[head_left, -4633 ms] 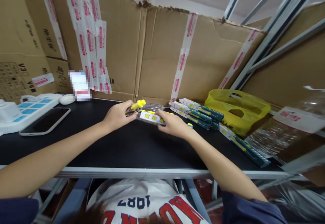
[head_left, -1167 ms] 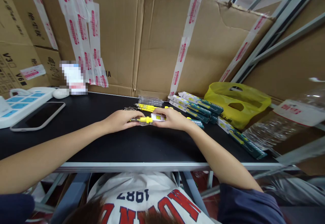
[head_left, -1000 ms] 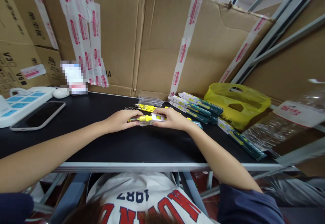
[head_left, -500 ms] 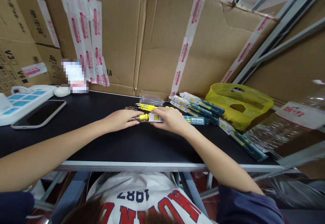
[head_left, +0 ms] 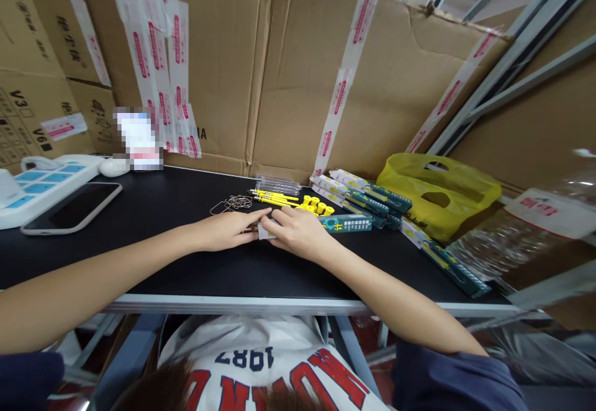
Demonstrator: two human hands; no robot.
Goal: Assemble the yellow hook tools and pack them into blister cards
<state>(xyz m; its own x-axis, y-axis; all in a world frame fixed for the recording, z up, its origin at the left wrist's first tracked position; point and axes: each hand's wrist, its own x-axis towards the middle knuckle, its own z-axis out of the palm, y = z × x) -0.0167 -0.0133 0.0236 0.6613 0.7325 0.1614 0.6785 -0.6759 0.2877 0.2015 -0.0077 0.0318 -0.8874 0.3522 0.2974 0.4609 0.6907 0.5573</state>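
Note:
My right hand (head_left: 300, 232) is wrapped round a slim teal-and-white carton (head_left: 356, 223) lying almost level above the black table. At the carton's white left end, my left hand (head_left: 222, 231) pinches a slim tool (head_left: 250, 229); only a short dark bit shows between the fingers and the carton. Just behind the hands lie bent metal wires (head_left: 231, 203), thin yellow rods (head_left: 274, 197) with metal tips, and several small yellow caps (head_left: 316, 205). Clear plastic tubes (head_left: 278, 185) rest behind the rods.
Several similar cartons (head_left: 361, 195) are stacked at the right, with another carton (head_left: 454, 265) near the edge. Beyond are a yellow plastic bag (head_left: 437, 194) and a large clear bottle (head_left: 503, 243). A phone (head_left: 74, 208) and a power strip (head_left: 51, 181) lie left. Cardboard (head_left: 288, 88) walls the back.
The carton has moved left over the tool, and the yellow part seen earlier at its end is now hidden. Both hands are closer together, uncovering the yellow caps and wires behind them.

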